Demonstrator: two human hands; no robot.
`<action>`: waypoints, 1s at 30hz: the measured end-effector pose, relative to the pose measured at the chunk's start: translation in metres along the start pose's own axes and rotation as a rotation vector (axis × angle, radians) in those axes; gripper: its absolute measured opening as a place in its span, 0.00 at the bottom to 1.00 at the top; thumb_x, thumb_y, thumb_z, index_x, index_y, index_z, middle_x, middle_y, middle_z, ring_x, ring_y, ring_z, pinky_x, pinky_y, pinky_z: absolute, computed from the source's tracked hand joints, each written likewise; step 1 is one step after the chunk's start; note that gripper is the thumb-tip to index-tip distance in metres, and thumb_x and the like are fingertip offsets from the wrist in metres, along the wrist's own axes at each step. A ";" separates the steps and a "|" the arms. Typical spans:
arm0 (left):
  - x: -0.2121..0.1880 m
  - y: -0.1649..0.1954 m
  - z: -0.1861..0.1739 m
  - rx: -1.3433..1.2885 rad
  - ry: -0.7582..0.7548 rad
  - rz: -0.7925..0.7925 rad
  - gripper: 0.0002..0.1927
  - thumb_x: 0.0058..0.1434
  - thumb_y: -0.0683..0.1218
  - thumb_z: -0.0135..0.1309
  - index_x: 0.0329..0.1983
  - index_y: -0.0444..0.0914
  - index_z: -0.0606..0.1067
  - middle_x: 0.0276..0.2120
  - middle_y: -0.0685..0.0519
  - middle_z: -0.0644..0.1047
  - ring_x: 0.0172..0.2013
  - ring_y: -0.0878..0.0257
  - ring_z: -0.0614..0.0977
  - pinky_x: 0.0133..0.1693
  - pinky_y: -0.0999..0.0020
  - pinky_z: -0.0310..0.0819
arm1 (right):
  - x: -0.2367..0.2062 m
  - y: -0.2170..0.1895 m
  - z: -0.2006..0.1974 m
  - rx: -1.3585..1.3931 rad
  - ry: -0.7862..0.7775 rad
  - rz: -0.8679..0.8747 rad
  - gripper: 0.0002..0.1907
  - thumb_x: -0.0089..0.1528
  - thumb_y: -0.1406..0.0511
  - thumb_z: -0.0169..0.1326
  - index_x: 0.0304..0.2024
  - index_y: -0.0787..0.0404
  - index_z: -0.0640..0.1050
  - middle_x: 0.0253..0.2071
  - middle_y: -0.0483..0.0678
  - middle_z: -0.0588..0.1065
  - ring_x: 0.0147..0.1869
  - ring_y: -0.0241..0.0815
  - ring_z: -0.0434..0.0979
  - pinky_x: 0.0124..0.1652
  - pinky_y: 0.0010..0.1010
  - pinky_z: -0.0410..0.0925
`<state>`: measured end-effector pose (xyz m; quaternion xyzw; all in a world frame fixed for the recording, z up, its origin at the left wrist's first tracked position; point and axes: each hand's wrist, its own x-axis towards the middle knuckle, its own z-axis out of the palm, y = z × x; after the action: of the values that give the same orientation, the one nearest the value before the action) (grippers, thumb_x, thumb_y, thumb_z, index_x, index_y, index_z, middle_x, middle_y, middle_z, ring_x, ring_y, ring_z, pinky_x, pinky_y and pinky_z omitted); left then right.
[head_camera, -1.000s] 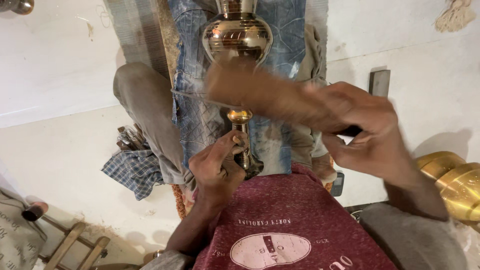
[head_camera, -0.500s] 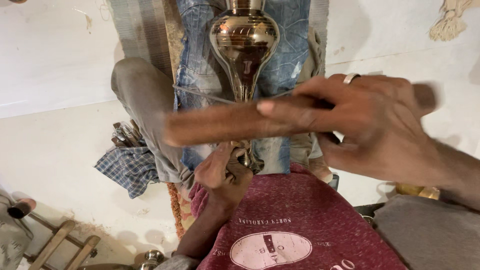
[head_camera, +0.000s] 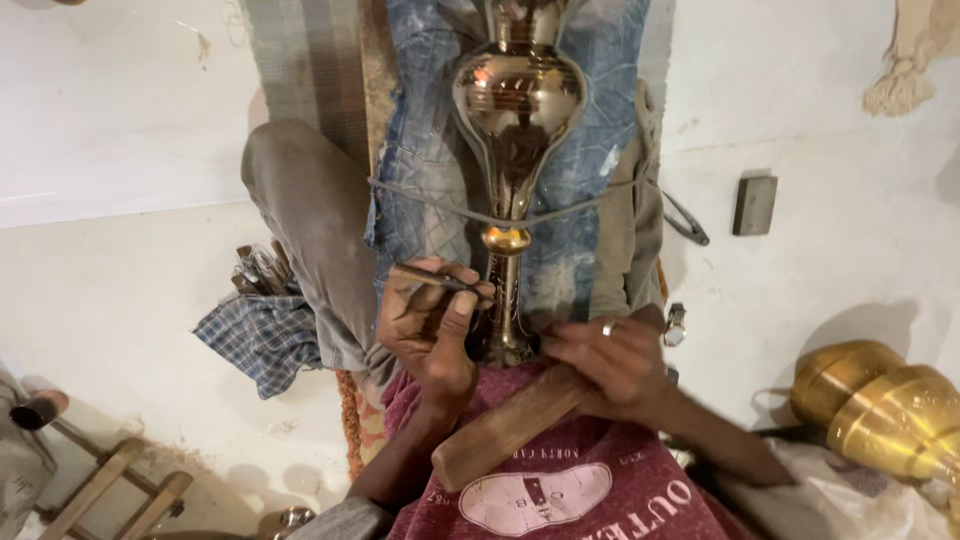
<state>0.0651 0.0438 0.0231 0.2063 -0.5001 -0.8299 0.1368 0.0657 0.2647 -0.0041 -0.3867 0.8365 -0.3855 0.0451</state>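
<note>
Two hands work at a brass vase (head_camera: 517, 110) lying along the person's legs, held by a cord (head_camera: 590, 200) across its neck. Left hand (head_camera: 428, 325) pinches a thin punch (head_camera: 437, 280), tip just beside the stem (head_camera: 505, 300). Right hand (head_camera: 610, 365) is closed around a wooden block (head_camera: 505, 430), low against the red shirt (head_camera: 600, 490). Fine lines already show on the vase's body; the stem looks to be the part in hand, and how much remains there I cannot tell.

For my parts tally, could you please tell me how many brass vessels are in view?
2: a tall brass vase lying along the person's lap, and a golden brass vessel at the right edge, partly cut off.
</note>
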 end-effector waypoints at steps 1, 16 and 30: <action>0.001 -0.001 0.002 -0.010 -0.012 -0.014 0.15 0.68 0.32 0.53 0.57 0.30 0.68 0.44 0.41 0.80 0.43 0.57 0.84 0.48 0.64 0.82 | -0.004 0.000 0.016 -0.095 0.094 -0.036 0.25 0.52 0.55 0.64 0.47 0.61 0.80 0.42 0.54 0.82 0.32 0.39 0.82 0.30 0.38 0.76; 0.032 0.006 -0.009 0.106 -0.210 -0.042 0.13 0.70 0.32 0.54 0.56 0.27 0.72 0.44 0.44 0.81 0.43 0.61 0.84 0.48 0.68 0.81 | 0.030 -0.038 -0.013 0.009 -0.019 0.086 0.20 0.48 0.69 0.63 0.43 0.67 0.81 0.36 0.54 0.82 0.32 0.36 0.80 0.28 0.28 0.74; 0.062 0.016 0.002 0.513 -0.428 0.171 0.15 0.62 0.25 0.49 0.47 0.30 0.79 0.39 0.48 0.84 0.36 0.65 0.87 0.38 0.75 0.82 | 0.045 0.022 -0.071 0.457 0.241 0.417 0.37 0.55 0.76 0.58 0.68 0.61 0.70 0.36 0.48 0.80 0.26 0.29 0.74 0.25 0.20 0.70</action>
<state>0.0102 0.0114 0.0258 0.0125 -0.7253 -0.6870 0.0415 -0.0062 0.2864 0.0407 -0.1387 0.7888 -0.5887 0.1095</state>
